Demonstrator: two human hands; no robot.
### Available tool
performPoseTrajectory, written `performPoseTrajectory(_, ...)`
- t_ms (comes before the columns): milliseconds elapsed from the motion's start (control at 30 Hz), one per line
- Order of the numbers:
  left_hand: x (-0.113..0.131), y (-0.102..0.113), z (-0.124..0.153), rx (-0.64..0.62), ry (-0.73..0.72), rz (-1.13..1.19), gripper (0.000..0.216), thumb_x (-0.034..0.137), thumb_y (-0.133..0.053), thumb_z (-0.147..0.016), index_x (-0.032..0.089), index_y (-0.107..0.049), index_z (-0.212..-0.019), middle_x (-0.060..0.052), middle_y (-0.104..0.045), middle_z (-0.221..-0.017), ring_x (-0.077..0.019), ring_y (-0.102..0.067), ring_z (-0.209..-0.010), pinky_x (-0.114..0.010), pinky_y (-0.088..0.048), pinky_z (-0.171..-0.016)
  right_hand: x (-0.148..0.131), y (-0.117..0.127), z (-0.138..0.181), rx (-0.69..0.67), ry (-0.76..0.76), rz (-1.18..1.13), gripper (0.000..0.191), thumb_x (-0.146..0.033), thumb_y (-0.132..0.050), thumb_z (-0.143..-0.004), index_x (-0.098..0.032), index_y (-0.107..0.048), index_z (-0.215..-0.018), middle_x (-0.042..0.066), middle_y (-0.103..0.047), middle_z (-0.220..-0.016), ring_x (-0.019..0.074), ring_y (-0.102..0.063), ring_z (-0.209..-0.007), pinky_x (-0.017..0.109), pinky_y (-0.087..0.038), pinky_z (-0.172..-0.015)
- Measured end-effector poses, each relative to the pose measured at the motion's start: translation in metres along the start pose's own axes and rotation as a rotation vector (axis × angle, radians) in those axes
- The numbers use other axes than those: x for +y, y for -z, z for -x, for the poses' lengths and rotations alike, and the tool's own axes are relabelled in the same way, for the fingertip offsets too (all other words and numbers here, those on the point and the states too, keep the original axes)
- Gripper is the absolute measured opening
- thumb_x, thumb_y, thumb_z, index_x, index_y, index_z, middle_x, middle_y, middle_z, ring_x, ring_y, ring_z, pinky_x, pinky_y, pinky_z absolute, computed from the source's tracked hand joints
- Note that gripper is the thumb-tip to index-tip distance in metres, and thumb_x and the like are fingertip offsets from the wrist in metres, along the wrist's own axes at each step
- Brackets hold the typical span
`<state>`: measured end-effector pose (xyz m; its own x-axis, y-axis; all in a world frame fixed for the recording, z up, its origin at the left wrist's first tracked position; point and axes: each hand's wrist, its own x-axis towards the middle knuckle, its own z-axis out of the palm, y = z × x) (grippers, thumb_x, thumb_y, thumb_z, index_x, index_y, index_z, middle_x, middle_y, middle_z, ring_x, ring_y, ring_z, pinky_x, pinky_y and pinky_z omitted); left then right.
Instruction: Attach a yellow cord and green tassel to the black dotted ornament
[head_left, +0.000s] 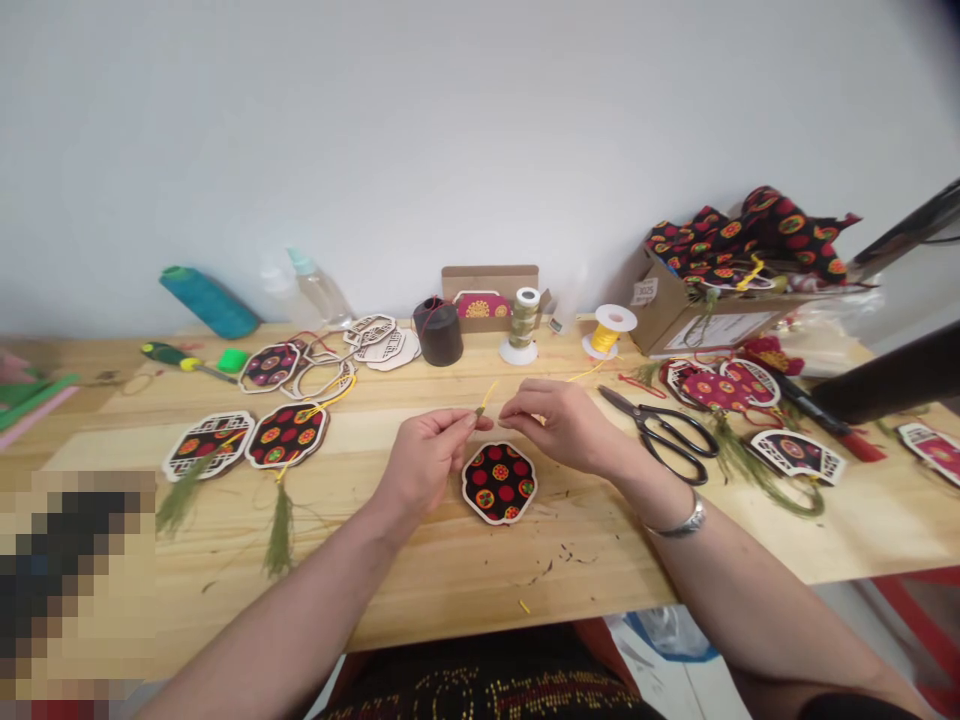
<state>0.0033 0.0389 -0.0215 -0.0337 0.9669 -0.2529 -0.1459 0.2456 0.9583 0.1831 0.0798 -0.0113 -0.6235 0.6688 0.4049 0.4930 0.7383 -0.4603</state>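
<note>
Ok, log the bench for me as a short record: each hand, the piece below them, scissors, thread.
Left hand: pinching a yellow cord
Right hand: close beside the left; grip unclear
Ornament: black, patterned, lying on the wooden table
Scissors: on the table, beside the right forearm
Thread: yellow spool, black spool, both beyond the hands

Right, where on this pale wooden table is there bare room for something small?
Bare wood lies between the left hand and the nearest green-tasselled, black-and-red scalloped ornament. It's crowded around the black cylindrical thread spool and right of the black-handled metal scissors.
</note>
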Motion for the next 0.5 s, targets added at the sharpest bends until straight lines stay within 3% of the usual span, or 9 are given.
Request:
performPoseTrajectory(267, -0.0003, -0.0025, 0.0034, 0.001, -0.006, -0.117, 0.02, 0.033, -0.068, -0.068, 0.014, -0.073, -0.07, 0.005, -0.047, -0.042, -0.0067, -0.035, -0.042, -0.021, -0.027, -0.043, -0.0059, 0.0047, 0.0012, 0.036, 0.279, 0.344, 0.027, -0.016, -0.041, -0.093, -0.016, -0.064, -0.081, 0.005, -0.06, -0.076, 0.0141, -0.048, -0.069, 0.028, -0.035, -0.062)
performPoseTrajectory(367, -0.001, -0.0037, 0.0053, -0.098, 0.011, -0.179, 0.016, 0.03, -0.066, -0.069, 0.016, -0.074, -0.068, -0.001, -0.06, -0.055, -0.0098, -0.046, -0.05, -0.022, -0.034, -0.048, -0.0082, 0.0071, 0.0007, -0.009, 0.305, 0.317, 0.028, -0.015, -0.037, -0.094, -0.017, -0.062, -0.083, 0.006, -0.059, -0.081, 0.015, -0.048, -0.074, 0.029, -0.037, -0.066)
performPoseTrajectory(500, 0.003, -0.0068, 0.0098, -0.243, 0.034, -0.245, 0.013, 0.025, -0.064, -0.071, 0.017, -0.073, -0.065, 0.001, -0.054, -0.049, -0.0089, -0.04, -0.044, -0.021, -0.028, -0.043, -0.0071, 0.0066, 0.0007, -0.083, 0.216, 0.114, 0.026, -0.014, -0.038, -0.093, -0.016, -0.062, -0.083, 0.007, -0.058, -0.085, 0.0145, -0.05, -0.077, 0.028, -0.04, -0.068)
